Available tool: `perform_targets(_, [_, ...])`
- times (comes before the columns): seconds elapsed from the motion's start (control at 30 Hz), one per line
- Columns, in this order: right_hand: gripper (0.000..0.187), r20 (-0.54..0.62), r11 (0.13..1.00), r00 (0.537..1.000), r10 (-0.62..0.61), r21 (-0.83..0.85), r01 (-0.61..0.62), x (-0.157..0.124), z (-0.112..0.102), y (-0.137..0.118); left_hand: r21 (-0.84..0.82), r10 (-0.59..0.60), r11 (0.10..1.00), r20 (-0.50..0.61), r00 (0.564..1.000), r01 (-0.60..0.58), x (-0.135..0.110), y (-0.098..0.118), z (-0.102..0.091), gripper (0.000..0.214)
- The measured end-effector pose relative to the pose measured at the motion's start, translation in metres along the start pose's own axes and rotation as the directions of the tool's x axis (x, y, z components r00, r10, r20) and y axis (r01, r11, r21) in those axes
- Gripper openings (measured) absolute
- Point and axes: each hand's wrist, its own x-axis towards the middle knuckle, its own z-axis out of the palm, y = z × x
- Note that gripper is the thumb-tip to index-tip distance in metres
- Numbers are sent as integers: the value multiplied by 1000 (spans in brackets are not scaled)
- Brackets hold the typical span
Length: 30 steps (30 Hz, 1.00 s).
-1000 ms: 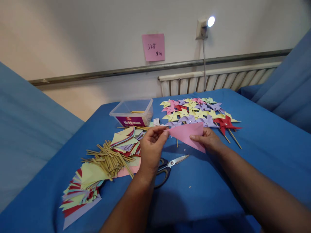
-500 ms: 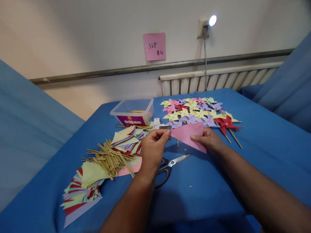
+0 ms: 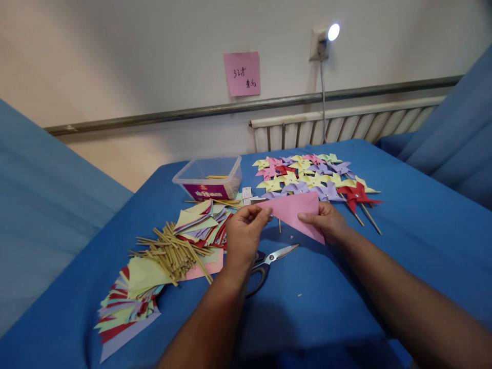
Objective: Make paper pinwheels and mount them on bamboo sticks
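Observation:
A pink sheet of paper [image 3: 294, 209], folded into a triangle, is held up above the blue-covered table between both hands. My left hand [image 3: 246, 230] pinches its narrow left corner between thumb and fingers. At the wide right end, my right hand [image 3: 326, 221] grips it, thumb in front and fingers hidden behind. Below the paper lie scissors [image 3: 271, 261] with black handles, blades apart and pointing right; my left wrist partly covers the handles. Beyond the paper rest several finished paper pinwheels [image 3: 303, 177] on sticks, in yellow, purple, pink, red and green.
At the left lie a heap of thin wooden sticks [image 3: 172, 253], a fanned stack of coloured paper [image 3: 128, 307] and another paper pile [image 3: 202, 220]. Behind them stand a clear plastic tub [image 3: 207, 177] and a small white box [image 3: 247, 192]. A radiator [image 3: 346, 120] runs along the wall.
My left thumb and fingers have moved slightly inward over the pink paper's left corner. Both hands keep hold of it, and the view has shifted a little.

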Motion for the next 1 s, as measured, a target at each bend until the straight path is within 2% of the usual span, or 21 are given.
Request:
perform_targets(0.1, [37, 28, 1000, 999, 15, 3, -15, -1, 1, 0, 105, -7, 995, 84, 996, -2, -1, -4, -1, 26])
perform_targets(0.2, [35, 69, 1000, 997, 28, -12, -28, -1, 1, 0, 154, -10, 988, 58, 998, 1, -2, -4, -1, 29])
perform_targets(0.43, [35, 124, 1000, 992, 26, -20, -23, 1, -3, 4, 45, 43, 998, -56, 998, -41, -2, -1, -2, 28])
perform_targets(0.67, [31, 128, 999, 991, 42, -20, -40, 2, -6, 6, 7, 72, 997, -91, 993, -72, 0, 1, -3, 27])
perform_targets(1.0, [32, 91, 999, 995, 36, 11, -37, 1, -7, 5, -172, 49, 984, -15, 999, -51, 2, -1, -7, 39])
